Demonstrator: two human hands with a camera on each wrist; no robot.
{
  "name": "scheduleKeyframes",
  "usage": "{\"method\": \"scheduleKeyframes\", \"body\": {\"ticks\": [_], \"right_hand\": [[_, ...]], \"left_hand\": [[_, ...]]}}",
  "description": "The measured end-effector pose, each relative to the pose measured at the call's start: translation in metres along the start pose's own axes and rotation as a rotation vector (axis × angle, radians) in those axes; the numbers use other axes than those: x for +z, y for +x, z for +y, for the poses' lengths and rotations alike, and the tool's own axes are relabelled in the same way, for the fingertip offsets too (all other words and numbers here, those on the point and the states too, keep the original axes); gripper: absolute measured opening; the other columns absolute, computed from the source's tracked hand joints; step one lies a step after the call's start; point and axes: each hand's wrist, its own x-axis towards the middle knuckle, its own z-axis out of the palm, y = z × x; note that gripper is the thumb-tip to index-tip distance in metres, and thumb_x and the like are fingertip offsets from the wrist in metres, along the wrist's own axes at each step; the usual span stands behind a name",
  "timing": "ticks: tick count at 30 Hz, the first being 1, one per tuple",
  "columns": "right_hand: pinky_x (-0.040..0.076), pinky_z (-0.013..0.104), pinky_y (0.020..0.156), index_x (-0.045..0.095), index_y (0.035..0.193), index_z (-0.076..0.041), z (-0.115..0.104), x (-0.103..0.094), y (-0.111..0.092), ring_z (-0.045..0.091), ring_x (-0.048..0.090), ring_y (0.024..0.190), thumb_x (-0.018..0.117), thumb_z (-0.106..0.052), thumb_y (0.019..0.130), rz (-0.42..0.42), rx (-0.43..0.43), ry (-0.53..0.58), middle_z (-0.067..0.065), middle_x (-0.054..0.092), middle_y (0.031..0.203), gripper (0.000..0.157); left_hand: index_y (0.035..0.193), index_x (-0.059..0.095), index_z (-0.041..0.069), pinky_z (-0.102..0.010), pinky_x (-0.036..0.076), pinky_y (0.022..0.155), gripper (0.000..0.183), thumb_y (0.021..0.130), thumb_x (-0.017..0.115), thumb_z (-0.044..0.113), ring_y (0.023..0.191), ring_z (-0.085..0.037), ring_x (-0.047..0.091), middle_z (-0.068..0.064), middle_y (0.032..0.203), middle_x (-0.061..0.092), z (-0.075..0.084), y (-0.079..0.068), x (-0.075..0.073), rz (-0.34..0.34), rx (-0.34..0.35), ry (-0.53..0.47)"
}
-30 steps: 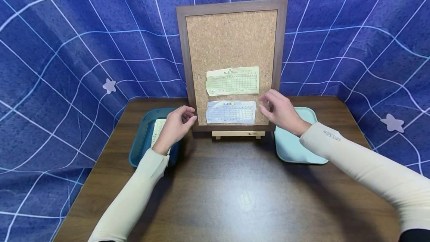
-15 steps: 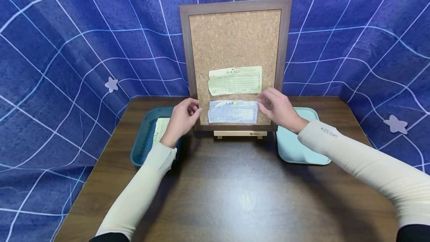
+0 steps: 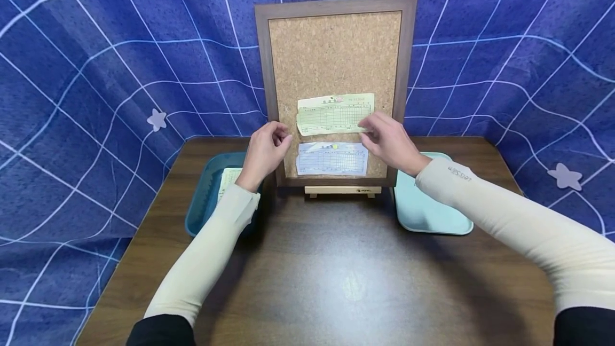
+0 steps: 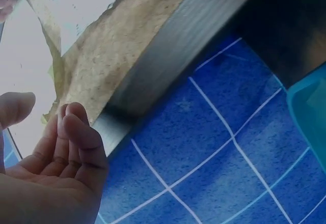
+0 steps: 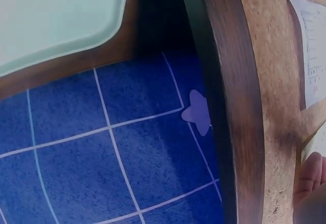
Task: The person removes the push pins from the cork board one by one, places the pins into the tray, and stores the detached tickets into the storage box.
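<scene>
A green printed slip (image 3: 326,115) is fastened on a framed cork board (image 3: 336,57) by a pink pin (image 3: 339,100) at its top. Below it hangs a blue printed slip (image 3: 331,162) with a yellow pin (image 3: 335,147). My right hand (image 3: 391,143) is over the board's right side, fingertips at the green slip's lower right corner, thumb apart from the fingers. Only part of this hand (image 5: 310,183) shows in the right wrist view. Beside the left frame edge, my left hand (image 4: 66,173) is loosely curled and holds nothing, its fingertips near the green slip's left edge.
A dark teal tray (image 3: 194,212) with a light green slip (image 3: 228,179) in it stands at the left, partly behind my left arm. On the right lies a light turquoise tray (image 3: 432,215). The board leans on a small wooden stand (image 3: 343,190) before a blue curtain (image 3: 96,122).
Both hands have risen along the board, from level with the blue slip to the lower part of the green slip. The right hand also moved slightly left. Both slips stay pinned.
</scene>
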Motion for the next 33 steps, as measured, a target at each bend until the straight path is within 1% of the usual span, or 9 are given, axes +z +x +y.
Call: {"method": "scheduleKeyframes", "body": {"ticks": [5,10,16,19,23,28,33], "right_hand": [[0.044,0.034,0.067,0.061,0.1,-0.001,-0.003,0.002,0.011,0.019,0.053,0.077,0.064,-0.004,0.085,0.0,-0.013,0.0,0.008,0.057,0.092,0.015],[0.046,0.037,0.071,0.06,0.101,-0.001,-0.007,0.003,0.025,0.022,0.056,0.084,0.064,-0.003,0.085,-0.021,-0.025,-0.014,0.009,0.058,0.095,0.016],[0.045,0.036,0.073,0.059,0.102,-0.001,-0.01,0.001,0.04,0.022,0.056,0.087,0.064,-0.004,0.086,-0.048,-0.01,-0.033,0.01,0.057,0.097,0.017],[0.046,0.036,0.074,0.059,0.103,-0.001,-0.013,0.0,0.045,0.022,0.057,0.088,0.063,-0.005,0.086,-0.059,0.004,-0.045,0.01,0.057,0.098,0.018],[0.047,0.037,0.073,0.059,0.105,-0.001,-0.016,0.0,0.051,0.023,0.058,0.089,0.063,-0.004,0.086,-0.08,0.004,-0.057,0.011,0.059,0.1,0.02],[0.046,0.038,0.077,0.058,0.107,-0.001,-0.018,0.0,0.061,0.024,0.057,0.091,0.062,-0.002,0.086,-0.092,0.014,-0.062,0.012,0.059,0.103,0.022],[0.046,0.035,0.078,0.058,0.109,0.0,-0.02,-0.001,0.069,0.023,0.057,0.094,0.061,-0.002,0.086,-0.11,0.051,-0.072,0.012,0.058,0.105,0.023]], "left_hand": [[0.1,0.065,0.005,-0.029,0.044,0.067,0.019,0.088,0.066,0.02,0.072,-0.014,0.056,-0.003,0.09,0.064,0.008,0.01,0.001,0.026,-0.015,0.013],[0.104,0.065,0.005,-0.03,0.045,0.068,0.022,0.088,0.065,0.021,0.071,-0.014,0.058,-0.003,0.091,0.067,0.013,0.017,0.004,0.037,-0.023,-0.014],[0.107,0.064,0.004,-0.029,0.045,0.068,0.025,0.089,0.064,0.021,0.072,-0.013,0.058,-0.004,0.09,0.068,0.018,0.022,0.009,0.042,-0.037,-0.047],[0.107,0.065,0.005,-0.029,0.044,0.068,0.025,0.089,0.065,0.022,0.072,-0.013,0.057,-0.003,0.088,0.067,0.021,0.025,0.011,0.054,-0.039,-0.046],[0.104,0.065,0.005,-0.029,0.043,0.068,0.024,0.089,0.065,0.024,0.074,-0.014,0.057,-0.002,0.087,0.065,0.024,0.029,0.011,0.059,-0.049,-0.019],[0.103,0.065,0.006,-0.03,0.043,0.07,0.024,0.088,0.065,0.025,0.076,-0.015,0.056,-0.001,0.087,0.063,0.027,0.034,0.011,0.063,-0.058,-0.016],[0.095,0.063,0.01,-0.03,0.041,0.068,0.017,0.088,0.064,0.026,0.073,-0.013,0.053,0.002,0.081,0.059,0.029,0.039,0.012,0.086,-0.052,-0.017]]}}
